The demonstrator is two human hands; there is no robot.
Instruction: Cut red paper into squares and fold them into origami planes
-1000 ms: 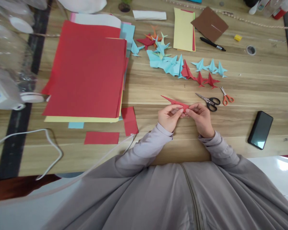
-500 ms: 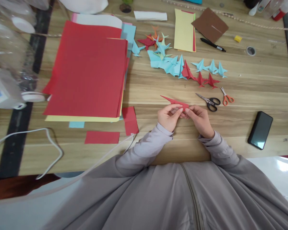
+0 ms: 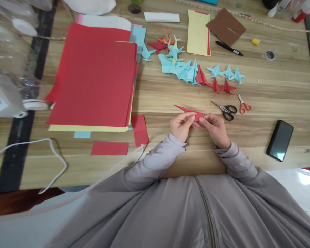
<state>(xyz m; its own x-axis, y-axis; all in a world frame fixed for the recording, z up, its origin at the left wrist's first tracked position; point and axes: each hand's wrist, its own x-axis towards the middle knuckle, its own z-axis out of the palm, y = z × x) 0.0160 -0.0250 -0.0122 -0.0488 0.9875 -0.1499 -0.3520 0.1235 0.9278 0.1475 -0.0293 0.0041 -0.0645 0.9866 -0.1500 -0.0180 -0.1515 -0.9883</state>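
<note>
A narrow folded piece of red paper with a sharp tip pointing up-left lies between my two hands on the wooden table. My left hand pinches its near end with thumb and fingers closed. My right hand pinches the same end from the right, fingertips meeting the left hand's. Both sleeves are grey.
A stack of red sheets lies to the left, with red offcuts below it. Finished blue and red paper figures lie beyond my hands. Black scissors, small orange scissors, a phone, a pen and yellow paper lie to the right.
The hands have barely shifted; the red folded piece stays pinched between them, its tip nudged slightly.
</note>
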